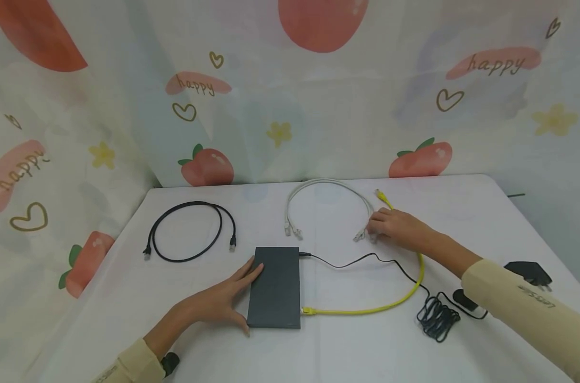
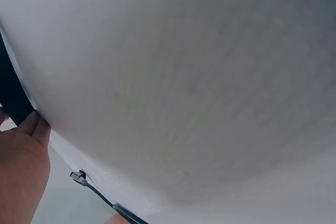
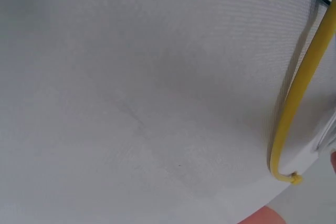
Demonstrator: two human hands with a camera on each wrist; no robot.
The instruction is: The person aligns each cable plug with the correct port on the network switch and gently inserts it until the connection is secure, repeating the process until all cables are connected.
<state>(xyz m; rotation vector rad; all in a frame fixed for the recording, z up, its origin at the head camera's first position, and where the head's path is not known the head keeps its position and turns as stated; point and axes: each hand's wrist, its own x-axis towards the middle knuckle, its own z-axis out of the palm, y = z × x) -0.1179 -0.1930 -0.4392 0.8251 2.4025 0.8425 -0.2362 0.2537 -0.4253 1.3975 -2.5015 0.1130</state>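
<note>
We see the left hand (image 1: 218, 300), fingers wide, touching the left edge of the dark box (image 1: 275, 287), yellow cable (image 1: 366, 311) plugged into its right side; the right hand (image 1: 404, 230)'s at the grey cable (image 1: 324, 181)'s right end, pinching or not we can't tell

"Happy" three times on the cloth

Brownish script reads "happy" on three pink patches of the patterned cloth (image 1: 337, 117): the left patch (image 1: 16, 175), its last letter unclear, the far middle patch (image 1: 198, 83) and the far right patch (image 1: 493, 63). Markings on the right sleeve (image 1: 514, 319) and left sleeve (image 1: 139, 361) are illegible.
</note>
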